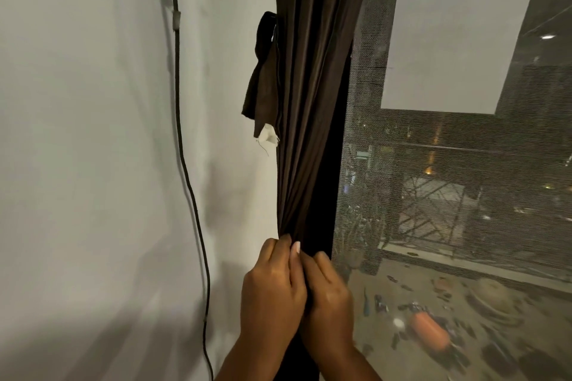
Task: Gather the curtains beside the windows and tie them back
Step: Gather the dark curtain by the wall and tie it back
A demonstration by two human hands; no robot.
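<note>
The brown curtain [306, 108] hung bunched between wall [93, 133] and window [464, 164]; left hand [272, 294] and right hand [328, 297] clenched its folds, the tie-back [263, 77] dangling above; freeing one hand for it risked the pleats spilling loose

Bare wall [93, 133] lies open left of the curtain [309, 102]; the tieback [263, 83] and cable [179, 117] hang there.

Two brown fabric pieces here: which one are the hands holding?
The long pleated curtain, gripped by the left hand and right hand. The short tie-back strip hangs untouched by the wall.
</note>
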